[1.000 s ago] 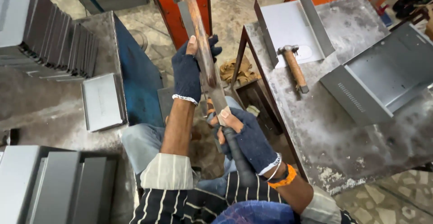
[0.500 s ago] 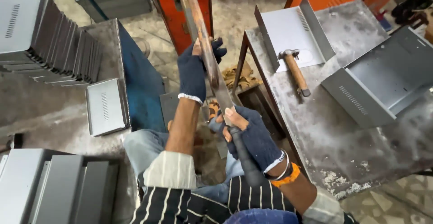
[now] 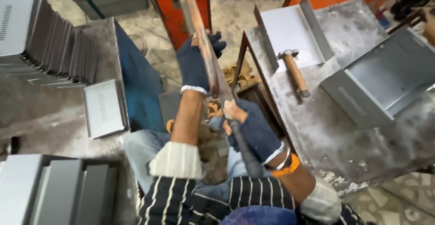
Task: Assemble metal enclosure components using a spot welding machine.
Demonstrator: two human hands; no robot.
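Gripping: left hand [image 3: 195, 64] closed round rusty bar [image 3: 199, 39] | right hand [image 3: 251, 127] closed round dark handle [image 3: 244, 150]

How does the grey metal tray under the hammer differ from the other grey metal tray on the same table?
The tray under the hammer is pale and holds the hammer head; the other tray is darker and has no tool in it. The first looks smaller; the second looks larger and shows a row of vent slots on its side wall. Both are folded sheet metal lying open side up on the worn table.
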